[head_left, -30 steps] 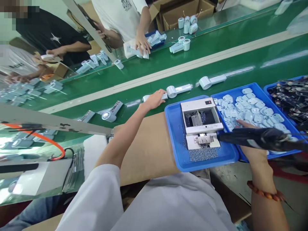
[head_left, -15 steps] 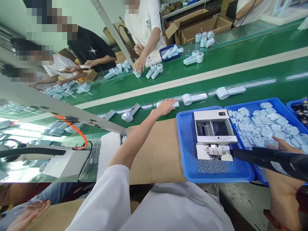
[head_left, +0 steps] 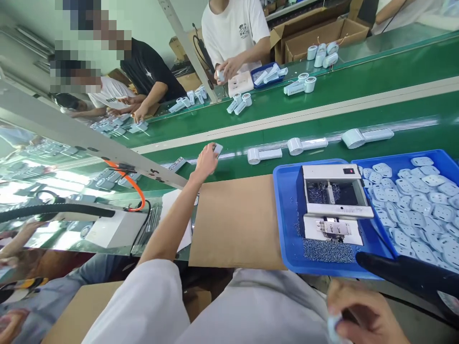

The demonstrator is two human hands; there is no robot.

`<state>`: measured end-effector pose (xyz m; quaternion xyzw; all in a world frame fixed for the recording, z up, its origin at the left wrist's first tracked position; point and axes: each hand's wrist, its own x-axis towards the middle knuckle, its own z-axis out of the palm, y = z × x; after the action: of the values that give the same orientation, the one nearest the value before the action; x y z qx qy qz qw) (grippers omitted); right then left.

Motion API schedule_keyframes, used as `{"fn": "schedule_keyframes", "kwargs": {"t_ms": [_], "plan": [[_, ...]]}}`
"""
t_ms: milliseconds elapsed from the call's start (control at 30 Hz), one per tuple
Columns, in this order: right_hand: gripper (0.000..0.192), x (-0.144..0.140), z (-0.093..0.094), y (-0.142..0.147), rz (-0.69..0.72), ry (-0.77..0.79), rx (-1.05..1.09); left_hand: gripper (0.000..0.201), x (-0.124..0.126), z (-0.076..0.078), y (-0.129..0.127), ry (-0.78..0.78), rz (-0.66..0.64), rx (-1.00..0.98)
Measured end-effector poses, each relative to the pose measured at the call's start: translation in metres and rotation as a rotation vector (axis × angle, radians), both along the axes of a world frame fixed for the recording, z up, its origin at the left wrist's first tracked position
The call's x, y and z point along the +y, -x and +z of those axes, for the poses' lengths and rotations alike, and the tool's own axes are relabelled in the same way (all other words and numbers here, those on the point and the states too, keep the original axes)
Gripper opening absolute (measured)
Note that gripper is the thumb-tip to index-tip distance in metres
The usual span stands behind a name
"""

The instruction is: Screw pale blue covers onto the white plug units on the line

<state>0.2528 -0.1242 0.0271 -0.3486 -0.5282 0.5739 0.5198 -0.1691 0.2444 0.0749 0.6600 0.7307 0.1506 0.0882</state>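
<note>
While the left hand [head_left: 207,162] is grasping a pale part [head_left: 217,150], mostly hidden by the fingers, at the near edge of the green belt [head_left: 233,168], the right hand [head_left: 364,310] is pinching a small pale piece [head_left: 334,327] before the near edge of the blue tray [head_left: 288,208]. In this tray a screw feeder [head_left: 339,211] is standing, and loose screws [head_left: 328,252] are lying toward the near edge. A black tool [head_left: 401,273] is extending over the near right corner.

Pale grey short-sleeved shirt [head_left: 258,310]
</note>
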Motion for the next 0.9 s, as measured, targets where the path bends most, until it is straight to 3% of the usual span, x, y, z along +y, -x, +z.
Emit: {"fn": "schedule_keyframes", "kwargs": {"t_ms": [133,167,233,300,400,533,633,767,900], "plan": [[0.009,0.03,0.024,0.063,-0.119,0.084,0.187,0.06,-0.081,-0.001,-0.036,-0.115,-0.239,-0.201],[0.007,0.036,0.028,0.073,-0.145,0.098,0.216,0.065,-0.106,-0.005,-0.048,-0.138,-0.369,-0.403],[0.006,0.045,0.035,0.089,-0.182,0.122,0.258,0.074,-0.155,-0.017,-0.074,-0.018,-0.59,-0.784],[0.009,0.053,0.041,0.098,-0.204,0.164,0.27,0.085,-0.196,-0.03,-0.097,0.184,-0.769,-1.017],[0.019,0.059,0.05,0.106,-0.185,0.236,0.246,0.102,-0.236,-0.044,-0.116,0.292,-0.902,-1.013],[0.033,0.056,0.054,0.106,-0.121,0.304,0.18,0.093,-0.253,-0.048,-0.121,0.175,-0.946,-0.783],[0.043,0.044,0.053,0.105,-0.144,0.34,0.133,0.08,-0.253,-0.046,-0.123,-0.094,-1.019,-0.616],[0.056,0.025,0.051,0.111,-0.27,0.328,0.055,0.075,-0.255,-0.045,-0.131,-0.409,-1.164,-0.45],[0.053,0.01,0.052,0.116,-0.5,0.247,-0.094,0.067,-0.259,-0.048,-0.142,-0.442,-1.252,-0.393]]}}
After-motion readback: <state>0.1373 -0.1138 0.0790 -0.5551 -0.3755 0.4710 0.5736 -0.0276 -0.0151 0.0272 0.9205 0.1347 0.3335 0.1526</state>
